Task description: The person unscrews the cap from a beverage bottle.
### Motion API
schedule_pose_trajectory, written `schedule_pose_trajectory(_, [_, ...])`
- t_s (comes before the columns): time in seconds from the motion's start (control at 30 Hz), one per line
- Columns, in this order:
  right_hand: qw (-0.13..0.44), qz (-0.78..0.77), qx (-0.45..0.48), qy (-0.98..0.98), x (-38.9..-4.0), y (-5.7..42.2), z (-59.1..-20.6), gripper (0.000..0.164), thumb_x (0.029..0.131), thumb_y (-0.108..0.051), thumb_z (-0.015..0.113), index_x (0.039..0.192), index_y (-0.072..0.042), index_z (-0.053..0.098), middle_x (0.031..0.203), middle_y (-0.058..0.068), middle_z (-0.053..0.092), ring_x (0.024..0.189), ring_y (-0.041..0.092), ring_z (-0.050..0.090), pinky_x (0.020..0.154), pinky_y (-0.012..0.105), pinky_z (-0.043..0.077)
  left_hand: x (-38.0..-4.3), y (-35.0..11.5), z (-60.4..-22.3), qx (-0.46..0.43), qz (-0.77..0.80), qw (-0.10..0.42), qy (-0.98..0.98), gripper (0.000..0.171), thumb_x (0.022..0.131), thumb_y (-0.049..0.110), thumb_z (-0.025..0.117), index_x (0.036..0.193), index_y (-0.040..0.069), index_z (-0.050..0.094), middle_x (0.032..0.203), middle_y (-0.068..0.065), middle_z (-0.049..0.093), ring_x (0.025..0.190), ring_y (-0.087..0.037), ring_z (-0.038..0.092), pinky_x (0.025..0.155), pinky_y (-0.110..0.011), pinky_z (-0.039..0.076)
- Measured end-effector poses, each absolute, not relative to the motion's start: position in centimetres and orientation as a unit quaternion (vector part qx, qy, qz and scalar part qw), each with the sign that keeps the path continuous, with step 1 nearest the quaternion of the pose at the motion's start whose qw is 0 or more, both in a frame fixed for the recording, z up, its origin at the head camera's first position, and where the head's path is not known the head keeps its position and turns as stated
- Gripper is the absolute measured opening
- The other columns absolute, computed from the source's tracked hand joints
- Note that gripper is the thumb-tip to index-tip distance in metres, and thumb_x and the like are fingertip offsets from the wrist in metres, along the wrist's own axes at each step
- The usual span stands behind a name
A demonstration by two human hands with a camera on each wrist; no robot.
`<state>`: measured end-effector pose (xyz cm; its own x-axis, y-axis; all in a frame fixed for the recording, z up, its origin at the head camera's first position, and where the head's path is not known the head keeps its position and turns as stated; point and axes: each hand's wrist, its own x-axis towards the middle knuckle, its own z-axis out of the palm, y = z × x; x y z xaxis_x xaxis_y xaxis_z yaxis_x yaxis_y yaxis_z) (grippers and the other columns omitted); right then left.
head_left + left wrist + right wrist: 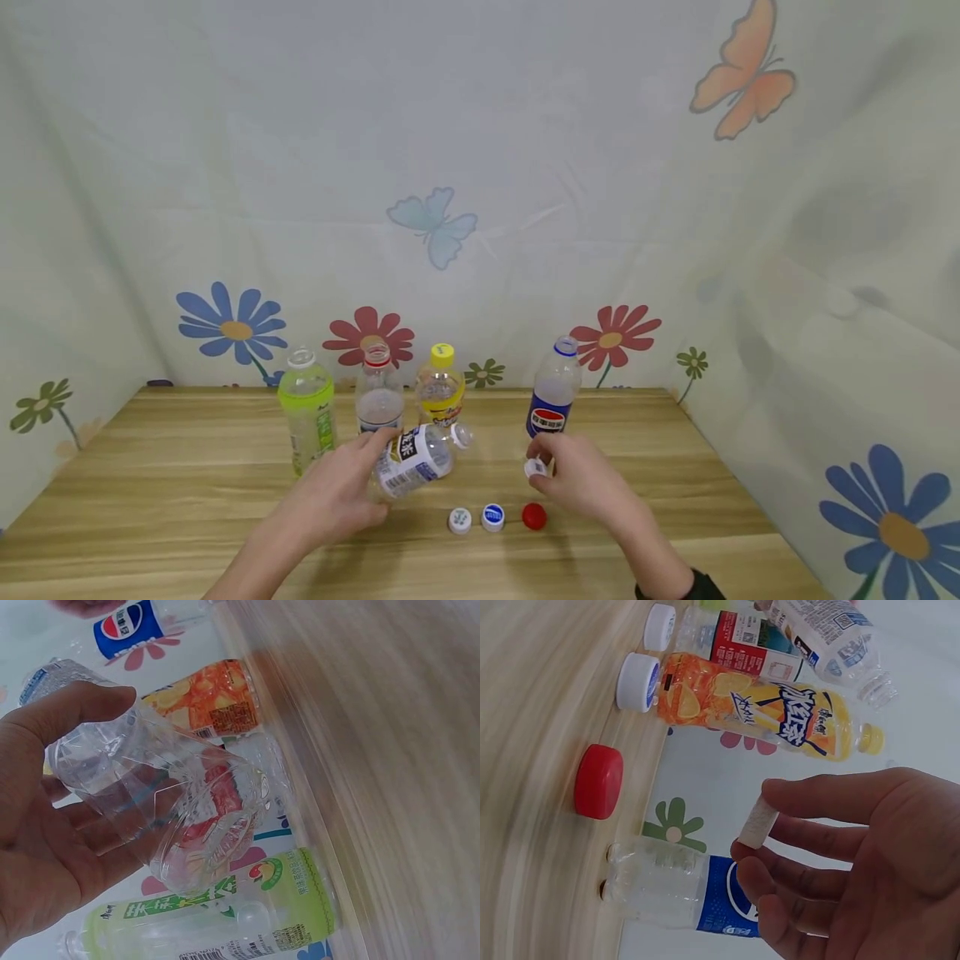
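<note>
Bottle (417, 458) gripped in left hand (343, 485), cap (535, 468) pinched in right hand (581, 479). I expect light, crushable plastic; I'd hold bottle mid-body, gently, cap by rim.

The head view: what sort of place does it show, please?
Probably an indoor tabletop arranged for a recording: a wood-grain table stands before a wrinkled, flower-printed backdrop, and three loose caps lie in a row on the tabletop.
</note>
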<state>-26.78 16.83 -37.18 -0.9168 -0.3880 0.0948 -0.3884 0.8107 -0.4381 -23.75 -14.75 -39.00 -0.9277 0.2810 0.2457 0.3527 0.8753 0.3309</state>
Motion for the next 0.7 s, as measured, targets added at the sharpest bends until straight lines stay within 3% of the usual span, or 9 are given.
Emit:
schedule_pose_trajectory(0.33, [-0.027, 0.171, 0.19, -0.966, -27.0, 17.6, -37.9, 0.023, 0.077, -0.004, 0.08, 0.09, -0.011, 0.064, 0.078, -0.002, 0.056, 0.07, 0.017, 0.052, 0.063, 0.031, 0.046, -23.8, -14.7, -39.0, -0.167, -0.191, 0.102, -0.962, 0.086, 0.057, 0.019, 0.088, 0.136, 0.014, 0.052, 0.122, -0.003, 0.061, 0.105, -0.018, 0.061, 0.087, -0.038, 0.049])
schedule_pose_trajectory(0.7, [-0.056, 0.138, 0.163, -0.975, -27.6, 18.3, -38.5, 0.022, 0.078, -0.004, 0.08, 0.083, -0.014, 0.061, 0.074, -0.003, 0.054, 0.067, 0.017, 0.05, 0.058, 0.029, 0.041, -23.8, -14.7, -38.9, -0.16, -0.191, 0.095, -0.964, 0.085, 0.058, 0.019, 0.088, 0.136, 0.016, 0.052, 0.122, -0.002, 0.06, 0.105, -0.017, 0.06, 0.088, -0.038, 0.049])
